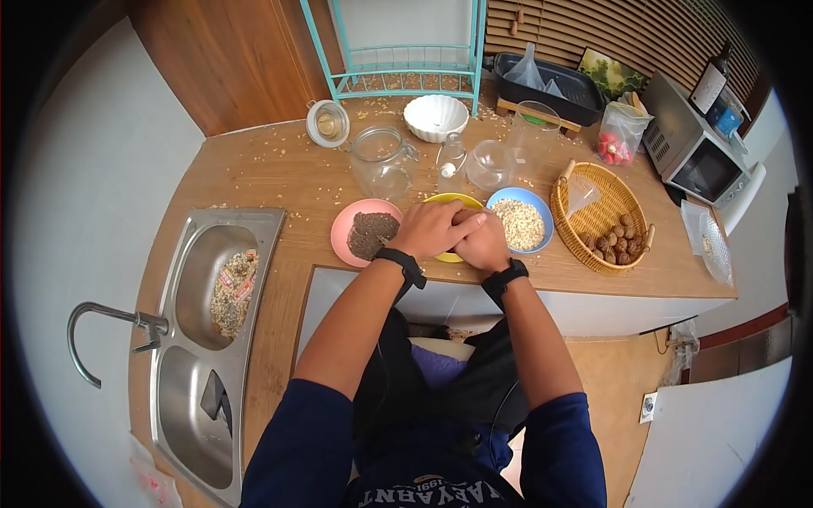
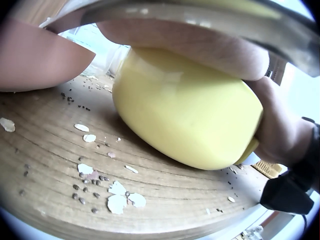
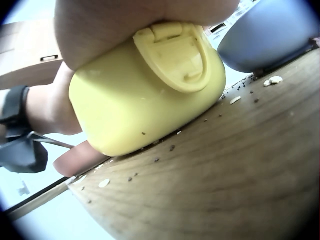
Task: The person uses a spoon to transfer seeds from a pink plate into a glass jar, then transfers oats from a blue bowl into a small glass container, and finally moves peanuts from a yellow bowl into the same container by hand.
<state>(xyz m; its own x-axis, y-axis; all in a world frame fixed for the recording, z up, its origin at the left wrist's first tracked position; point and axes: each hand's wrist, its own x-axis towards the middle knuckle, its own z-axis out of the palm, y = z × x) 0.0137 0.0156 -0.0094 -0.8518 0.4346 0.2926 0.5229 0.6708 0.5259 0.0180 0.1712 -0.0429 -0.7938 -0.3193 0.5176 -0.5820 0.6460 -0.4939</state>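
We find the yellow bowl beneath both the left hand and right hand, grasp or clench indeterminable, and judge that uneven pressure could skid it into the pink bowl beside the left, spilling seeds.

There was room to pass over the bench between the sink and the pink bowl, whereas the glass jar, small bottle and round glass bowl barred the way beyond the yellow bowl, and the blue bowl nearly met the wicker basket.
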